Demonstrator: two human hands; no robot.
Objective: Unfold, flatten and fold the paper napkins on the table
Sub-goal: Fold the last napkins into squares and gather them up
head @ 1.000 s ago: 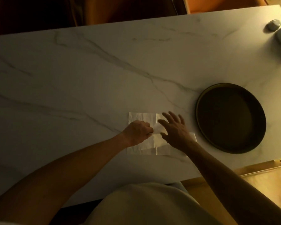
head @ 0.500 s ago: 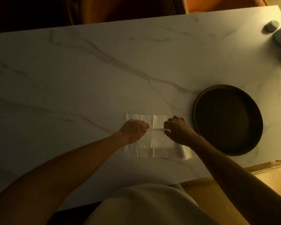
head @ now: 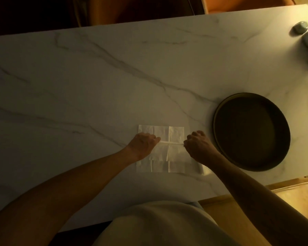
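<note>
Near the table's front edge, our left hand and right hand pinch the napkin's raised middle crease; we judge we're folding, next laying it flat.

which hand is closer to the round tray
The right hand, pinching the napkin beside the dark tray; the left hand is farther.

White paper napkin lying flat on the marble table, just left of the round dark tray, not touching it. It's squarish with a grid of creases, and a thin raised fold runs across its middle. The corner nearest the tray's near side looks slightly lifted.
</note>
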